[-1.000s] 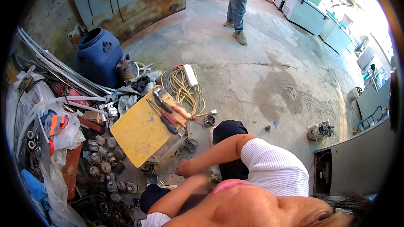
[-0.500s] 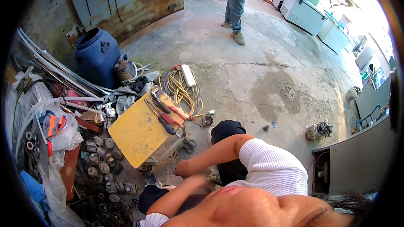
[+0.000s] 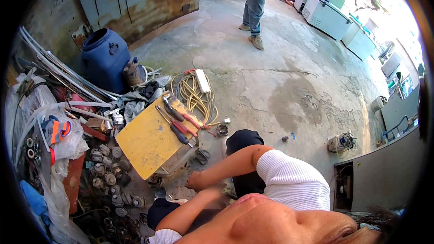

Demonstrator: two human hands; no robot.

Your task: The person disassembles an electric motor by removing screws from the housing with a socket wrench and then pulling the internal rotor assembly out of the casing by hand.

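Note:
My right hand [image 3: 194,180] is low beside the foot of a yellow-topped stand [image 3: 149,144], its fingers curled over something I cannot make out. My left hand [image 3: 217,192] is below and right of it, smeared and partly hidden, so its fingers cannot be read. Red-handled screwdrivers [image 3: 181,133] and pliers [image 3: 174,113] lie on the stand's top. Dark scissors or a similar tool [image 3: 203,156] lies on the floor by the stand, near my right hand. Several small metal motor-like parts [image 3: 110,178] are heaped to the left.
A person [image 3: 253,13] stands on the concrete floor [image 3: 271,54] ahead. A blue drum [image 3: 101,65], white pipes [image 3: 54,63] and plastic bags [image 3: 68,149] crowd the left. Coiled yellow cord [image 3: 190,101] with a power strip lies behind the stand. A motor [image 3: 339,143], metal cabinet [image 3: 379,171] and chest freezers [image 3: 325,16] stand right.
The view has shifted very slightly. My right hand stays low by the stand, with only a slight movement, and my left arm has barely moved.

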